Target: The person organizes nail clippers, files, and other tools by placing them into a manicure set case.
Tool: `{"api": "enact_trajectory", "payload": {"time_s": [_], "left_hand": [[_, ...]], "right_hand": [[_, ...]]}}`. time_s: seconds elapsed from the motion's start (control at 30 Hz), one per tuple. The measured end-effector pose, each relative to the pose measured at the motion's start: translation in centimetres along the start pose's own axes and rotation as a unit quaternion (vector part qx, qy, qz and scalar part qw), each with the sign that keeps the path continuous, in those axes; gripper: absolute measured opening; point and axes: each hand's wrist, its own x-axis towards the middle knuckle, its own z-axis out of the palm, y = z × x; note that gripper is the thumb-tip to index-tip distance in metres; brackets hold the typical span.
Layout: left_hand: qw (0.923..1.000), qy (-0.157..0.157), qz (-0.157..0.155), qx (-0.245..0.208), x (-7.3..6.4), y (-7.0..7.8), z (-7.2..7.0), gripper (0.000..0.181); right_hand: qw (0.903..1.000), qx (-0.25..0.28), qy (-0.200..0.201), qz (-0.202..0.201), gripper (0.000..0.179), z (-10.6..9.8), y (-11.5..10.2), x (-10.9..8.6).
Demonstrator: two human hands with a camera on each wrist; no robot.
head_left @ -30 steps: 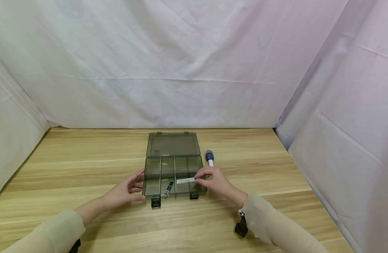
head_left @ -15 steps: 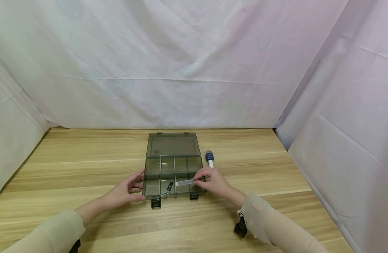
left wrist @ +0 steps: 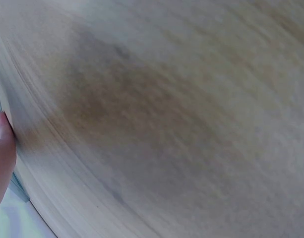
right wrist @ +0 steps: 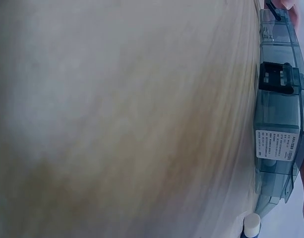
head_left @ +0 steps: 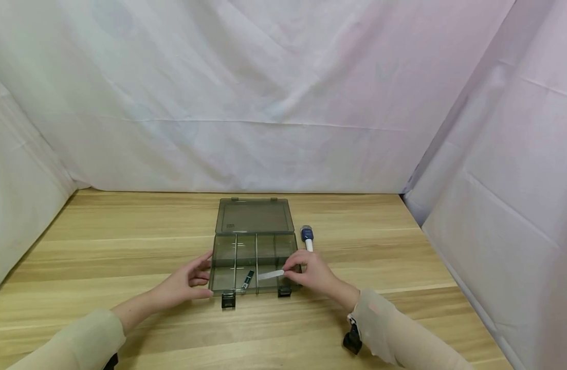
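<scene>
A wood-grain table (head_left: 172, 339) spreads beneath both hands. Left of the right hand's pinch sits a translucent grey divided box (head_left: 224, 250), its lid laid back. The left hand (head_left: 183, 282), thumb and fingers spread, touches the box's left side. The right hand (head_left: 313, 271) pinches a pale strip, and just beyond it lies a blue-and-white object (head_left: 307, 234). The strip (head_left: 270, 275) reaches left from the fingertips over the box; past its free end rests a small dark piece (head_left: 248, 279).
</scene>
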Motion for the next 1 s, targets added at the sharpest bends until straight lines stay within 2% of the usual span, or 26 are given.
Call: {"api": "enact_trajectory", "payload": {"time_s": [0.13,0.4,0.6,0.73,1.0], "left_hand": [[1.0000,-0.001,-0.002,-0.001,0.0,0.0,0.0,0.095],[1.0000,-0.001,-0.006,-0.002,0.0,-0.2,0.0,0.095],[1.0000,0.000,-0.001,-0.001,0.0,-0.1,-0.1,0.095],[1.0000,0.001,0.000,0.000,0.0,-0.1,0.0,0.095],[1.0000,0.000,-0.003,-0.001,0.1,-0.1,0.0,0.096]], "right_hand": [[1.0000,-0.006,-0.007,-0.001,0.007,-0.1,0.0,0.0],[0.9992,0.018,-0.007,0.034,0.013,-0.6,0.0,0.1],[0.9987,0.018,0.015,0.045,0.018,-1.4,0.1,0.3],[0.9973,0.038,0.031,0.055,0.022,-2.0,0.2,0.3],[0.9923,0.068,0.085,0.059,0.022,-3.4,0.8,0.5]]}}
